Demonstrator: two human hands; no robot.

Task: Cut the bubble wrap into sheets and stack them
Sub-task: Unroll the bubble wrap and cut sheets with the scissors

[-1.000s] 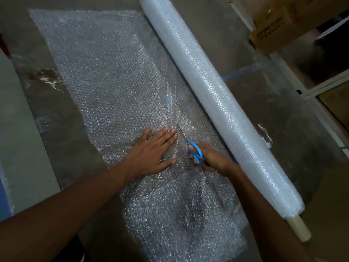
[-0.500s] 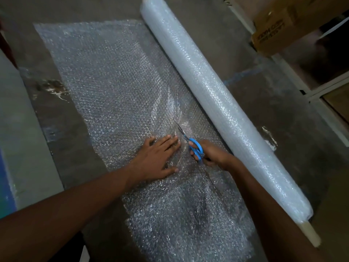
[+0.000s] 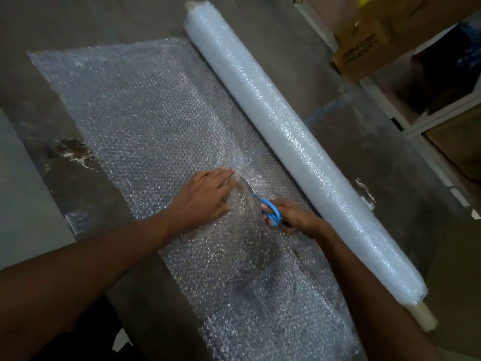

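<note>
Head | R hand grips scissors | L hand flat on bubble wrap

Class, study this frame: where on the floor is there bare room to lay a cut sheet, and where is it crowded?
Bare floor lies between the roll and the cardboard box. Crowded: the unrolled bubble wrap, where the left hand presses and the right hand works the scissors.

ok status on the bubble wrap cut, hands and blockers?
Left hand flat on unrolled bubble wrap. Right hand gripping blue scissors, blades in the wrap beside the roll. Nothing blocking the cut line.
</note>
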